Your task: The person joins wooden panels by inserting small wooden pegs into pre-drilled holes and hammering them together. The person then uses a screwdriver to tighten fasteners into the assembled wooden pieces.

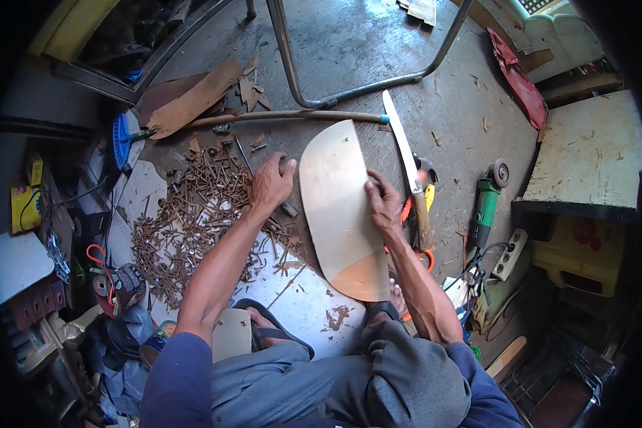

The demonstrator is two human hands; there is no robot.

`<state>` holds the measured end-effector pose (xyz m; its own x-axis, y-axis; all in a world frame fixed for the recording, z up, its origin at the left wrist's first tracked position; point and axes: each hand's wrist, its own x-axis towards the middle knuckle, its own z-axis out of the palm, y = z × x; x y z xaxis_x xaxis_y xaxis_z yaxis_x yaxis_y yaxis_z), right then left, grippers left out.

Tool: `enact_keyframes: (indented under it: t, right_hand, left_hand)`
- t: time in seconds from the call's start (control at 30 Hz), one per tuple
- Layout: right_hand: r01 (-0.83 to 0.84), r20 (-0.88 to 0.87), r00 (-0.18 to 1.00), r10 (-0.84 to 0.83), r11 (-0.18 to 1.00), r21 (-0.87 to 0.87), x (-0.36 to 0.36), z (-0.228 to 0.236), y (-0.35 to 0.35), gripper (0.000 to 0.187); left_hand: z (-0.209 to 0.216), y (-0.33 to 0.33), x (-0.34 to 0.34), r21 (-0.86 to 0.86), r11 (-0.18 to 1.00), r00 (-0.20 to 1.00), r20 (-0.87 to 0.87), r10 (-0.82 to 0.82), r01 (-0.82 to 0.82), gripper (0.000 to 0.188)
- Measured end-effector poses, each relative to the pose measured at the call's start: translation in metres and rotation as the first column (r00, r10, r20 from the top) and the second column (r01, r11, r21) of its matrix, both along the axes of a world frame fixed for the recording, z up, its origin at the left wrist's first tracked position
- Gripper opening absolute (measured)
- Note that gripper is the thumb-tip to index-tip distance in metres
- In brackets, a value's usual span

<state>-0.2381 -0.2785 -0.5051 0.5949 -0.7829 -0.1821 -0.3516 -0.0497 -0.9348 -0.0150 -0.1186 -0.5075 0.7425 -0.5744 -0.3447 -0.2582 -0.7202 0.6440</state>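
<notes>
Presently, the step in hand seems to be one of handling and positioning a pale panel (pixel 339 192), which has rounded ends and a tan patch at its lower part. It is between the two hands, with its lower end near the right foot (pixel 398 298). The right hand (pixel 385 205) pinches its right edge, thumb on the upper face. The left hand (pixel 269 184) is apart from the panel, its fingers curled beside a pile of rusty nails (pixel 192 228); whether it holds something, I cannot tell. In my judgement, any next move calls for a steady right grip, because only one hand supports the panel, and for care of the left fingers near the sharp points.

As for the count, I find one panel, one long blade (pixel 401 143) with one wooden handle (pixel 422 222), one green grinder (pixel 486 203), one power strip (pixel 510 255), one blue brush (pixel 122 139) and one long pole (pixel 285 115) with a teal end. One bent metal frame (pixel 360 93) stands on the floor (pixel 464 121). The nails are too many and too tangled for counting.
</notes>
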Motion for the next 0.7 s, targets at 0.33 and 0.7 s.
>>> enact_keyframes:
  t: [0.33,0.7]
  right_hand:
    - [0.095,-0.028,0.995,-0.095,0.995,-0.005,-0.040,0.023,-0.048,0.033]
    - [-0.244,-0.070,0.965,0.251,0.964,0.103,0.008,-0.035,0.001,0.035]
  left_hand:
    - [-0.015,0.066,-0.022,0.211,0.787,0.668,0.429,-0.608,0.580,0.022]
    - [0.007,0.058,-0.001,0.092,0.971,0.753,0.617,-0.230,0.221,0.049]
